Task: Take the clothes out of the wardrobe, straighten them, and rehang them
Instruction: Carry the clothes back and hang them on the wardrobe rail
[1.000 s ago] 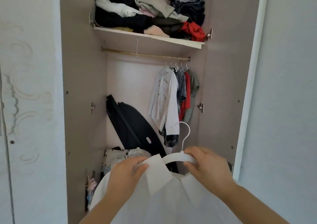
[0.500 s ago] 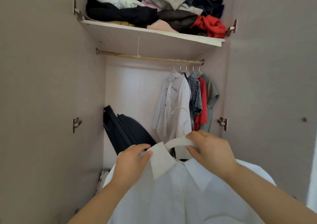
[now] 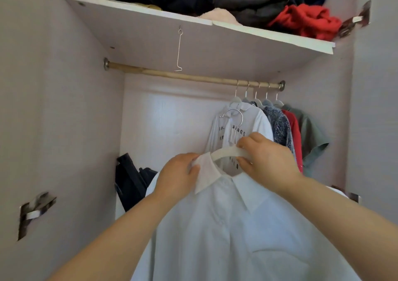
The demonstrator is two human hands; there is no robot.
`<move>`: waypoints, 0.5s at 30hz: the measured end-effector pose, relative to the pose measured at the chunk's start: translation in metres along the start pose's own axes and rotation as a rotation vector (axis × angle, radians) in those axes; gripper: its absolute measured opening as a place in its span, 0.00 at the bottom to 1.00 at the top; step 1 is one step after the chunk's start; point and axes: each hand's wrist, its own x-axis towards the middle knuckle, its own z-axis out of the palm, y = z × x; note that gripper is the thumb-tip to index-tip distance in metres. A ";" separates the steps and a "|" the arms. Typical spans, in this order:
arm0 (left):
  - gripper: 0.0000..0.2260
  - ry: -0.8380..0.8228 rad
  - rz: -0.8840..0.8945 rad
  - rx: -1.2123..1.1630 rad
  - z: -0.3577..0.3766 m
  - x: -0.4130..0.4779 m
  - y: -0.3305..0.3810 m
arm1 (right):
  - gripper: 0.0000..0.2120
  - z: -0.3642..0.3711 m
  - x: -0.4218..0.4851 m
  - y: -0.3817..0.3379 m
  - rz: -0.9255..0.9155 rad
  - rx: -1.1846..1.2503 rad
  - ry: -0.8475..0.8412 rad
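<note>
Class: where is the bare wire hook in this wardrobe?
Head view, upper left of centre: the wire hook hangs from the shelf's underside, its tip by the wooden rail, left of the hanging shirts.

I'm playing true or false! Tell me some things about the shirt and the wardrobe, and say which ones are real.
1. The right hand grips the white hanger that carries the white shirt. True.
2. The left hand holds nothing. False: it pinches the shirt's collar.
3. The hanger already hangs on the rail. False: it is in the hands, below the rail.
4. The clothes on the rail hang bunched at its right end. True.
5. The red garment lies at the left end of the shelf. False: it lies at the right end.
</note>
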 end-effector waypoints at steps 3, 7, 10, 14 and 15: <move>0.15 0.018 0.001 0.115 0.010 0.040 -0.023 | 0.14 0.031 0.044 0.010 -0.003 -0.042 0.025; 0.16 0.022 -0.013 0.226 0.022 0.088 -0.059 | 0.13 0.077 0.104 0.028 0.027 -0.080 0.027; 0.20 0.022 -0.027 0.285 0.026 0.131 -0.081 | 0.13 0.109 0.155 0.045 0.064 -0.102 0.017; 0.21 0.056 -0.049 0.382 0.034 0.186 -0.101 | 0.12 0.140 0.218 0.068 0.065 -0.158 0.060; 0.21 0.070 -0.046 0.394 0.037 0.197 -0.105 | 0.12 0.145 0.233 0.073 0.067 -0.187 0.076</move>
